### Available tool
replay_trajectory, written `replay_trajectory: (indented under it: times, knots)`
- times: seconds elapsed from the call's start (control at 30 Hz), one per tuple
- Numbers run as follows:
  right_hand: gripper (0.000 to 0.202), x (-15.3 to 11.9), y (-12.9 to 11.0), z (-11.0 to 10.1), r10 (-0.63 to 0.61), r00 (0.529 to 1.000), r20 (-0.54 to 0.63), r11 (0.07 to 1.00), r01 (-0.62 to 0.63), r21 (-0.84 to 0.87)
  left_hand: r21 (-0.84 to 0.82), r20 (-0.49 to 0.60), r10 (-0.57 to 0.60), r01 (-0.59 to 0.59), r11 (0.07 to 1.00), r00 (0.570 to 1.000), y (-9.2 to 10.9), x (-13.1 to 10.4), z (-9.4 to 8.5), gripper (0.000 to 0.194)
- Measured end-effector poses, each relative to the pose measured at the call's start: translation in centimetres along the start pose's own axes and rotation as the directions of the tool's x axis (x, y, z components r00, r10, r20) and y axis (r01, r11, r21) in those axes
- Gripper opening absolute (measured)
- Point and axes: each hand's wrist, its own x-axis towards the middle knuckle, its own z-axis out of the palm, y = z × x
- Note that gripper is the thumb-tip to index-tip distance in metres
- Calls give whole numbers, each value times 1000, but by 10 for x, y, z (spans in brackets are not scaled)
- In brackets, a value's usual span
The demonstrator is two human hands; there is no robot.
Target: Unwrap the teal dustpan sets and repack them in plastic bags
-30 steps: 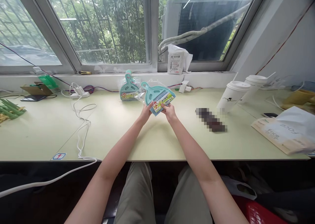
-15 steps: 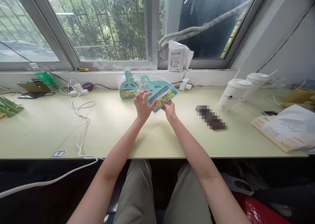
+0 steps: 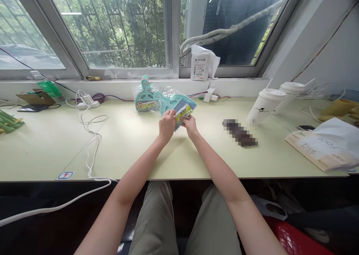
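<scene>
A teal dustpan set (image 3: 167, 102) in clear plastic, with a brush and a yellow-green label, is held tilted above the table between both my hands. My left hand (image 3: 167, 125) is closed on its lower left edge. My right hand (image 3: 190, 125) pinches the lower right part, by the label, with the thumb on top. Behind and to the left, several more wrapped teal dustpans (image 3: 144, 96) stand stacked by the window ledge.
On the pale table (image 3: 126, 150), white cables (image 3: 97, 135) and a power strip (image 3: 89, 104) lie left. To the right are a pixelated dark object (image 3: 240, 132), two lidded cups (image 3: 265, 103) and a paper bag (image 3: 325, 144). A white box (image 3: 199, 66) stands on the ledge.
My left hand has closed on the dustpan package from an open, spread pose. The package has shifted slightly left and down.
</scene>
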Motion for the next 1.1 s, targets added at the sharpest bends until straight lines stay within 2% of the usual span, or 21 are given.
replay_trajectory:
  times: [0.1, 0.23, 0.33, 0.47, 0.6, 0.8, 0.87, 0.93, 1.03, 1.1]
  knots:
    - [21, -1, 2, 1, 7, 1000, 17, 1000, -7, -6, -22, -27, -21, 20, 1000, 999, -1, 0, 1, 25]
    - [20, -2, 3, 2, 19, 1000, 24, 1000, -19, 2, -71, -34, 3, -6, 997, 999, -3, 0, 7, 22]
    - [24, -1, 2, 1, 3, 999, 48, 1000, -4, 17, -38, -61, 23, -25, 999, 998, -3, 0, 10, 24]
    - [31, 0, 1, 0, -17, 997, 80, 1000, 16, 22, -62, -114, -19, 12, 998, 993, -3, 1, 11, 31]
    - [34, -2, 3, 1, -7, 995, 99, 1000, 8, -3, -92, -65, 9, -15, 996, 998, -5, 1, 12, 38]
    - [29, -4, 3, 3, 6, 994, 112, 1000, -3, -26, -17, -25, -2, 2, 1000, 1000, -9, 1, 9, 40]
    - [27, -4, 3, 3, 6, 994, 113, 1000, -4, -21, -9, -31, 26, -26, 1000, 999, -9, 1, 7, 41]
    - [25, -3, 2, 2, 4, 995, 101, 1000, -1, -25, -31, -28, 102, -103, 994, 994, -8, 0, 5, 42]
    - [25, -2, 3, 0, -7, 994, 106, 998, 14, -63, -123, -16, 220, -220, 968, 975, -6, 0, 3, 43]
    - [28, -1, 4, -1, -12, 992, 126, 996, 23, -88, -187, -21, 240, -240, 953, 970, -6, 1, 2, 44]
